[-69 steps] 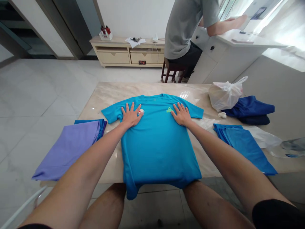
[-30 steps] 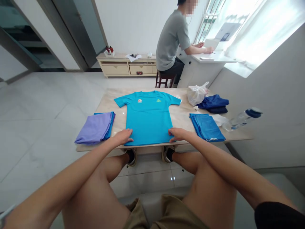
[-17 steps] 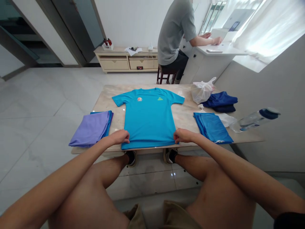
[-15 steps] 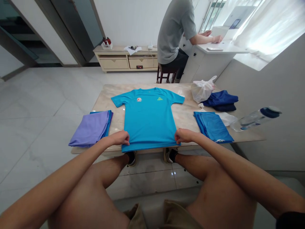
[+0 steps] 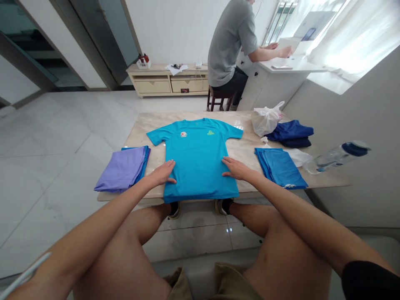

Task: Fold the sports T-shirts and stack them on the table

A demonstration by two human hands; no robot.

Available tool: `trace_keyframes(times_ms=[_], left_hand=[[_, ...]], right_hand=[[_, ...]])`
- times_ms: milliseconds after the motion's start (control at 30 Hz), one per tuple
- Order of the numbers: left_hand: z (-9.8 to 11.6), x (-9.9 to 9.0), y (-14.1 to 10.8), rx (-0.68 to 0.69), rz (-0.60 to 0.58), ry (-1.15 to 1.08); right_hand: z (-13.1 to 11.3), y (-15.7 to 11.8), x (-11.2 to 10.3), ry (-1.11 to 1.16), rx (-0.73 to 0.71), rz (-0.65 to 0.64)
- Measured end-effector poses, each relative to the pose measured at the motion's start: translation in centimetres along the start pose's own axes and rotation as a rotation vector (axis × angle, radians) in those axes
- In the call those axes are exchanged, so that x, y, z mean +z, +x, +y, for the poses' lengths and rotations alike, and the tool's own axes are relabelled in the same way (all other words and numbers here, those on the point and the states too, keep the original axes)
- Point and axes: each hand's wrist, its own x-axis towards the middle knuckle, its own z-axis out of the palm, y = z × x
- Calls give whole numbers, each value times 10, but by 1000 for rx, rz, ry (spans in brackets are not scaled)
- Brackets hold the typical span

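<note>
A bright blue T-shirt lies spread flat, front side up, with its collar at the far side and its hem at the table's near edge. Two small logos show on its chest. My left hand rests on the shirt's left side edge, fingers stretched out and thumb apart. On the opposite side edge, my right hand lies with its fingers extended over the cloth. Neither hand grips the fabric. Left of the shirt is a stack of folded clothes, purple on top. A folded blue garment lies to the right.
The marble-topped table also bears a white plastic bag, dark blue clothing and a tilted clear bottle. Beyond it, a person in grey sits on a stool by a white desk. A low cabinet stands along the wall.
Both hands have let go of the shirt's lower corners, opened, and moved up along its side edges. The shirt stays spread on the table.
</note>
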Motion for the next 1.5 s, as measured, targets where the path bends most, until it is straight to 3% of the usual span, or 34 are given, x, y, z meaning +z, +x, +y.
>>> trace_keyframes(times_ms=[133, 200, 267, 367, 467, 533, 767, 900, 1000, 1267, 1367, 1500], left_hand=[[-12, -3, 2, -33, -73, 16], [-11, -7, 0, -42, -69, 49], [0, -11, -3, -44, -41, 79], [34, -14, -7, 59, 13, 46], [79, -10, -5, 190, 24, -77], [108, -6, 0, 204, 23, -169], [198, -4, 41, -38, 44, -459], [233, -10, 63, -176, 42, -568], [239, -11, 75, -253, 44, -553], [222, -9, 85, -314, -16, -546], [217, -8, 86, -333, 11, -521], [207, -10, 93, -358, 47, -532]], right_hand=[[1, 5, -1, 156, -109, -73], [3, 7, -5, 196, -10, -27], [7, 9, -7, 196, 202, 46], [13, 13, -4, 220, 417, 70], [14, 16, 1, 286, 471, 53], [10, 19, 1, 341, 492, 68], [-13, 32, -2, 637, 540, 135], [-25, 36, -1, 887, 459, 91], [-27, 34, -1, 1020, 405, 50], [-4, 17, 0, 1456, 184, -141], [1, 15, 0, 1345, 198, -92], [10, 15, 1, 937, 282, 42]])
